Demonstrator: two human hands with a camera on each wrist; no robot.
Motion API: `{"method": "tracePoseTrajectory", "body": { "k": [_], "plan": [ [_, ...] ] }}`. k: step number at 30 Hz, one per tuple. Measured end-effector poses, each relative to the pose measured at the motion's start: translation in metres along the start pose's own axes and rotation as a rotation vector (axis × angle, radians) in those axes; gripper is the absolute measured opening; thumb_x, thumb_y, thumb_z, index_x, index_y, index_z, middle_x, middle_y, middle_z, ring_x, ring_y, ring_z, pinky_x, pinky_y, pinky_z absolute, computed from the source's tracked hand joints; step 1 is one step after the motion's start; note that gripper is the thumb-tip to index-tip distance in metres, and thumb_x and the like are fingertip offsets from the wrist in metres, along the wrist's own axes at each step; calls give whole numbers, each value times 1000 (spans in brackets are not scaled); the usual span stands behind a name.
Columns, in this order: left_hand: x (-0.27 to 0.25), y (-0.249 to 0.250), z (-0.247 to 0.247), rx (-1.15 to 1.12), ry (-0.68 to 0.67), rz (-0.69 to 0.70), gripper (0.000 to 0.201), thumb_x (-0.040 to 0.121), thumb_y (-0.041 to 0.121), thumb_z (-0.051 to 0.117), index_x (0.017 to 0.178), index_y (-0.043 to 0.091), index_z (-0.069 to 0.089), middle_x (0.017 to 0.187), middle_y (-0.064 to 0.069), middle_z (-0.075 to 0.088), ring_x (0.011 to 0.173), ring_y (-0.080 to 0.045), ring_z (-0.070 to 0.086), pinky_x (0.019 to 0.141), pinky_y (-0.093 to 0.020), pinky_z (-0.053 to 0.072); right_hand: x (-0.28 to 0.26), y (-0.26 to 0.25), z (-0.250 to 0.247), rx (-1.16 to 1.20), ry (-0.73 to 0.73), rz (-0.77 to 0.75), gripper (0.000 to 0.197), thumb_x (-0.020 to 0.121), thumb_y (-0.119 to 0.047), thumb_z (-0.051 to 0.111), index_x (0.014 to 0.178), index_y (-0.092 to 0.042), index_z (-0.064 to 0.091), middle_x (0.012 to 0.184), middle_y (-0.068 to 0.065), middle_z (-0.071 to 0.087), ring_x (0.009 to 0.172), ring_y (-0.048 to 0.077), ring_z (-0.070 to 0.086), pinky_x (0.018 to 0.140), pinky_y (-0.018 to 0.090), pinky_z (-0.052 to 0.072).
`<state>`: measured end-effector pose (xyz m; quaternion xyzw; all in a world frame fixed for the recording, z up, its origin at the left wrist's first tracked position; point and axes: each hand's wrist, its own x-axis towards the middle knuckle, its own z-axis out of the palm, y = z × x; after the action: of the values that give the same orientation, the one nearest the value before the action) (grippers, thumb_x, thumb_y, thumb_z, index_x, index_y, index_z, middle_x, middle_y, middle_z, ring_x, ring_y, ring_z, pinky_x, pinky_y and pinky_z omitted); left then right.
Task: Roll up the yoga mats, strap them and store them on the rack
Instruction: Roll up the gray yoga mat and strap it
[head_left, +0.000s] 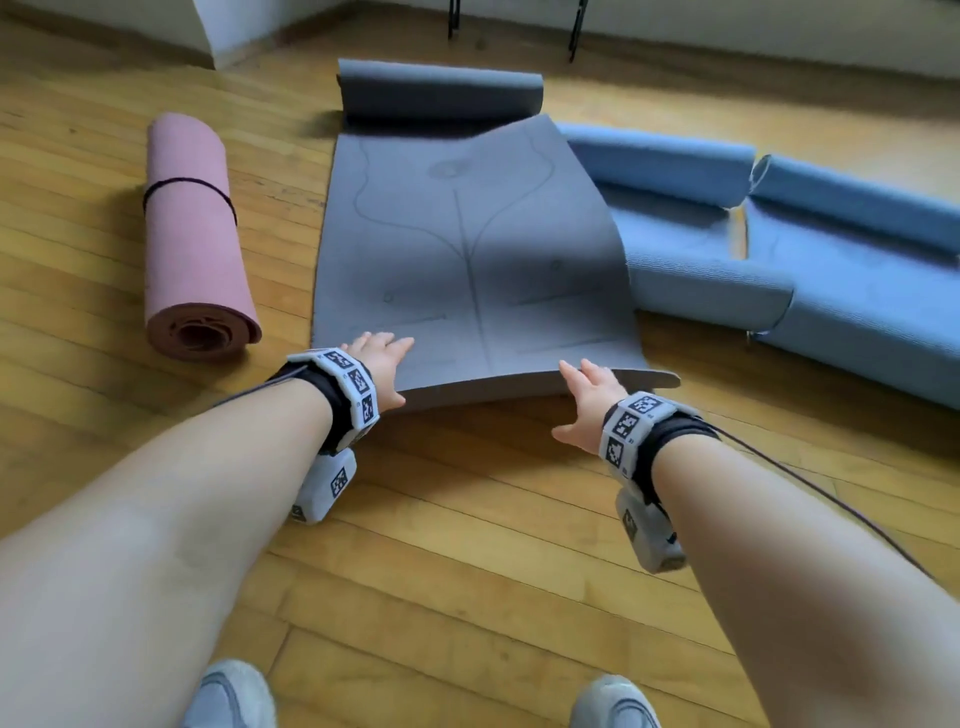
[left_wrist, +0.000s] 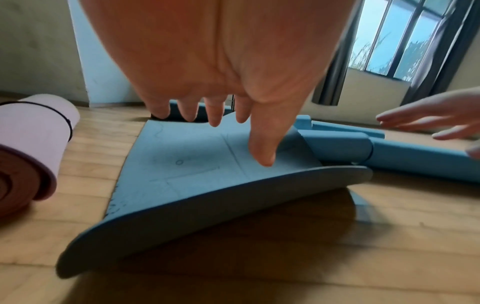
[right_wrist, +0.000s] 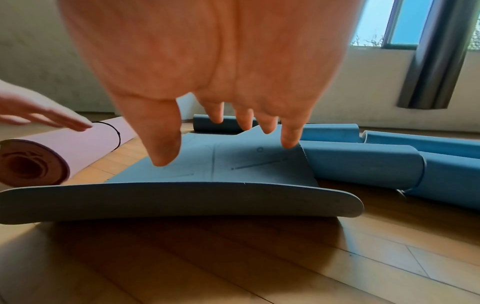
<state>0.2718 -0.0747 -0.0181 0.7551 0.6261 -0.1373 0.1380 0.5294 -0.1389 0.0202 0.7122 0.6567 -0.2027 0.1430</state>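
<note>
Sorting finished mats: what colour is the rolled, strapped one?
Pink mat with a dark strap; clearest in the head view.

Under our spread fingers we saw a grey yoga mat (head_left: 467, 249) printed with thin darker alignment lines and small circles. Left of our hands lay a pink rolled mat (head_left: 195, 234) banded by a black strap (head_left: 189, 184); right, blue mats (head_left: 779, 249) on honey-yellow wooden floor (head_left: 467, 545).
</note>
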Motion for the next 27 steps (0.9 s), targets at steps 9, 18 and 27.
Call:
{"method": "tracePoseTrajectory", "body": {
  "k": [9,18,27],
  "plan": [
    [37,12,45,142,-140,-91,89,88,37,65,153,23,5,159,-4,15,146,-28,11,117,-49,14,54,32,26,-23,-6,-31,86,92,-29,61,153,-31,1,162,-1,-1,149,22,-3,116,48,21],
    [59,31,79,209,-418,-6,41,95,8,49,134,19,47,127,-7,54,110,-28,58,90,-38,50,82,21,78,43,-41,-26,89,92,-28,62,152,-36,-2,161,-2,-7,148,22,6,112,42,34],
    [27,7,73,238,-338,82,42,88,-1,46,122,23,52,123,-3,54,100,-26,59,81,-35,51,88,5,83,-190,70,-42,91,94,-28,55,149,-36,-17,159,2,-22,144,26,-25,118,50,-9]
  ]
}}
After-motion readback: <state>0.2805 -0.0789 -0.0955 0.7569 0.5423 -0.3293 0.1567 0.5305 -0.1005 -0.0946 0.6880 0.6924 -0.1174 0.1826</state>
